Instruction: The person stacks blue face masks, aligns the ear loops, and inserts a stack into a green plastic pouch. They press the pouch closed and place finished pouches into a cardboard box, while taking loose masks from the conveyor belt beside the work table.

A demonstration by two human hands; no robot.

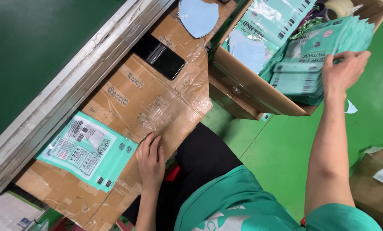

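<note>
A taped cardboard surface [148, 102] is carrying a teal mask packet [89, 149] (lying flat), the left hand [151, 160] resting beside it, fingers flat and empty. The right hand [343, 72] is gripping a packet stack [302, 72] in an open box [251, 92].

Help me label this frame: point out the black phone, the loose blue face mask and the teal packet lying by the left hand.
black phone [159, 55], head view, middle of its screen.
blue face mask [198, 16], head view, middle of its cloth.
teal packet [89, 149], head view, middle of its printed face.
</note>
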